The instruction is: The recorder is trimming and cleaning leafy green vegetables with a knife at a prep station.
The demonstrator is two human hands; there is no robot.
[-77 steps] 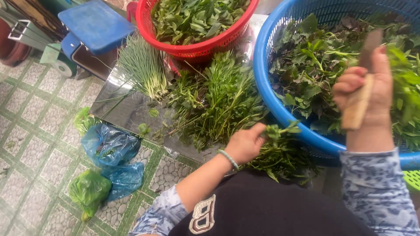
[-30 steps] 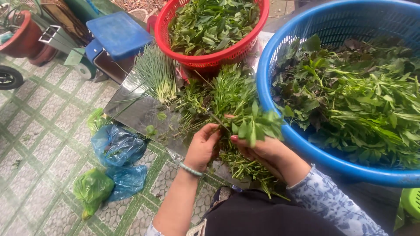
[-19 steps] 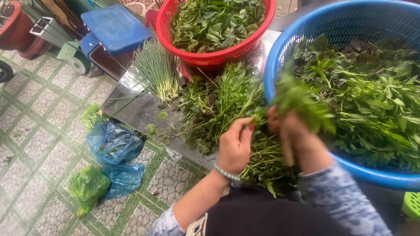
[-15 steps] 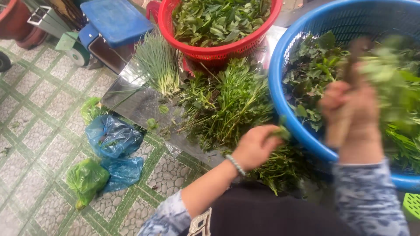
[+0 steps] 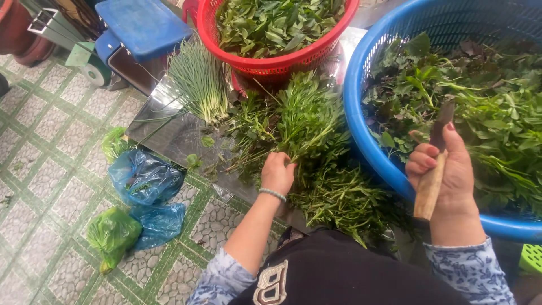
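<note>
Since half a second before, the right hand (image 5: 446, 169) had steadied over the near rim of the blue basket (image 5: 361, 113), no longer a blur, its fingers wrapped tight around the wooden handle of a knife (image 5: 432, 178) whose dark blade pointed up over the leaves. Meanwhile the left hand (image 5: 278, 172), with a pale bead bracelet (image 5: 272, 194) at the wrist, had settled onto the loose herbs (image 5: 307, 121) heaped on the metal tabletop (image 5: 169, 133), fingers curled into the stems. Two baskets of greens stood at the table: the blue one to the right and a red basket (image 5: 271, 62) beyond the pile. One bunch of thin chives (image 5: 199, 82) lay left of the herbs. On the tiled floor (image 5: 45, 141) below sat two blue plastic bags (image 5: 144, 178) and one green bag (image 5: 112, 234), beside a single blue stool (image 5: 141, 25).
</note>
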